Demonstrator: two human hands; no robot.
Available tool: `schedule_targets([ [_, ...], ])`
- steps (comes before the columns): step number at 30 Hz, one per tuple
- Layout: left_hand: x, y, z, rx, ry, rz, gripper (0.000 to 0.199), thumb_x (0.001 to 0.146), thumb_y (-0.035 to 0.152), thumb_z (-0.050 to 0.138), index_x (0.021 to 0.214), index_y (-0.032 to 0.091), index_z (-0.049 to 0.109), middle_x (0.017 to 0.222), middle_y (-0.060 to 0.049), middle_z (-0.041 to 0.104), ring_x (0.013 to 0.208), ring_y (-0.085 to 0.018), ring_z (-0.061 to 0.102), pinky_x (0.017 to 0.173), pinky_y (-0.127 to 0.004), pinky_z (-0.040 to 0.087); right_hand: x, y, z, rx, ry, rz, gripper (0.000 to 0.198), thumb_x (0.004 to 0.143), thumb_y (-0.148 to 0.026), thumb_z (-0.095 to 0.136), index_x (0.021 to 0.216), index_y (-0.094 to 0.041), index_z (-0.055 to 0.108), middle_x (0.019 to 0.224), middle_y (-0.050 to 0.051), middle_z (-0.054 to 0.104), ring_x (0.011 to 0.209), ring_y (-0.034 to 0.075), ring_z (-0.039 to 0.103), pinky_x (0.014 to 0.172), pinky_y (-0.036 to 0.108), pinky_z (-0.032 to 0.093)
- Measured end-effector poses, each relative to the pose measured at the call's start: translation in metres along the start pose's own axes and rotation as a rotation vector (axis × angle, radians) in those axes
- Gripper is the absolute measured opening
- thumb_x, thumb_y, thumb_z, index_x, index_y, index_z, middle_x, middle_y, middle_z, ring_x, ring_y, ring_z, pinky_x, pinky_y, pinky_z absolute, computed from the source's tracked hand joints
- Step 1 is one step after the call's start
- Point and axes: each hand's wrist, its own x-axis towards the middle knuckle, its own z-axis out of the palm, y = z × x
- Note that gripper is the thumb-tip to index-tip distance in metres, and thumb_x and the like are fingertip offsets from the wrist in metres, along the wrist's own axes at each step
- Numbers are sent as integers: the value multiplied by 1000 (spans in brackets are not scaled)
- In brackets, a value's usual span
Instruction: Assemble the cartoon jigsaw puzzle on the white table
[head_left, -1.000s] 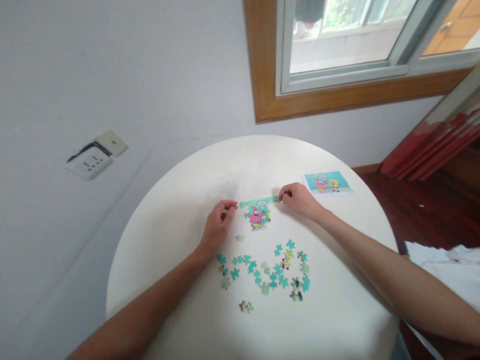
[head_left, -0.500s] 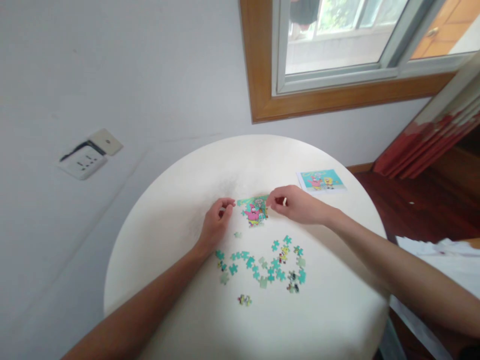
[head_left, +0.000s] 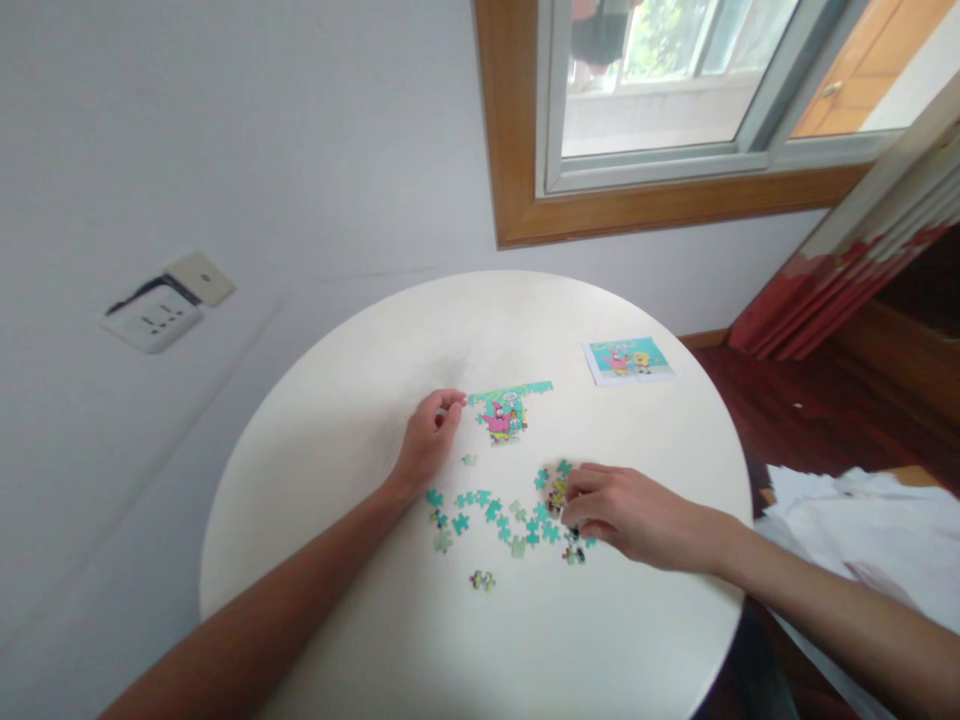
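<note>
A partly joined jigsaw puzzle (head_left: 504, 412) with a pink cartoon figure lies flat on the white table. My left hand (head_left: 431, 432) rests at its upper left corner, fingers loosely curled, thumb a little apart, with nothing visible between them. Below the joined part spreads a curved row of loose puzzle pieces (head_left: 504, 525), mostly teal. Over the right end of this row is my right hand (head_left: 619, 508), its fingers bent down beside a yellow cluster of pieces (head_left: 556, 492). The hand covers some pieces, and whatever its fingertips pinch is hidden.
A picture card (head_left: 630, 360) with the cartoon figures lies at the table's right rear. One pale piece (head_left: 469, 460) sits below the joined part, and a small joined cluster (head_left: 482, 580) lies nearer me. White papers (head_left: 862, 530) are beside the round table (head_left: 360, 620).
My right hand has left the right side of the joined puzzle and come down toward me to the loose pieces. The puzzle's top strip now shows fully. My left hand stays at the corner.
</note>
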Motion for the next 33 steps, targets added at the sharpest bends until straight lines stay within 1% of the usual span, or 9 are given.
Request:
schedule_targets([
  [6, 0, -2, 0, 1, -6, -11, 26, 90, 35, 49, 103, 18, 63, 101, -7, 70, 92, -21, 65, 75, -31, 50, 2, 1, 7, -56, -39, 38, 11, 88, -12, 58, 81, -20, 60, 99, 3, 61, 98, 19, 56, 85, 30, 41],
  [10, 1, -3, 1, -1, -6, -6, 26, 90, 35, 49, 102, 17, 63, 101, -7, 70, 93, -21, 64, 76, -32, 49, 5, 2, 10, -40, -44, 37, 11, 85, -9, 57, 85, -19, 57, 104, 5, 61, 102, 20, 55, 88, 31, 41],
  [15, 1, -4, 1, -11, -5, 6, 24, 90, 33, 49, 101, 17, 63, 99, -6, 70, 91, -20, 64, 76, -31, 49, 7, 2, 7, 130, -35, 43, 16, 81, -2, 55, 79, -18, 56, 86, 2, 61, 84, 15, 56, 78, 27, 42],
  [18, 0, -5, 1, 3, -11, 30, 23, 90, 32, 49, 101, 17, 63, 99, -6, 69, 90, -20, 64, 74, -30, 50, 10, 7, -1, 303, 16, 112, 11, 84, -9, 56, 81, -18, 61, 80, 1, 62, 73, 12, 55, 68, 24, 42],
  [22, -2, -5, 1, 95, -42, 171, 20, 90, 26, 50, 99, 19, 66, 101, -6, 68, 91, -20, 61, 75, -31, 49, 34, 31, -14, 430, 286, 288, 5, 81, -18, 61, 77, -16, 64, 70, 0, 61, 62, 11, 50, 59, 24, 39],
  [25, -5, -1, 0, 161, -103, 353, 20, 89, 19, 50, 98, 20, 68, 105, -5, 69, 101, -21, 59, 89, -37, 47, 65, 53, -18, 527, 419, 336, 7, 76, -18, 63, 70, -15, 64, 65, 1, 60, 60, 11, 51, 58, 24, 40],
  [27, -7, 4, 0, 182, -171, 467, 24, 91, 15, 49, 102, 21, 69, 110, -4, 70, 108, -21, 58, 99, -40, 42, 84, 64, -16, 538, 415, 356, 6, 73, -17, 63, 67, -15, 65, 60, 0, 59, 57, 11, 51, 55, 24, 39],
  [29, -10, 8, 0, 202, -255, 546, 28, 92, 14, 48, 109, 23, 69, 115, -4, 70, 111, -20, 57, 101, -41, 39, 98, 71, -13, 531, 374, 373, 6, 70, -14, 63, 65, -15, 66, 57, 0, 60, 55, 11, 52, 53, 23, 40],
  [33, -13, 10, 1, 251, -377, 611, 32, 93, 16, 51, 117, 27, 68, 123, -2, 68, 115, -21, 55, 102, -41, 39, 108, 75, -6, 498, 299, 415, 8, 66, -12, 62, 64, -15, 69, 55, 0, 62, 52, 11, 53, 50, 22, 39],
])
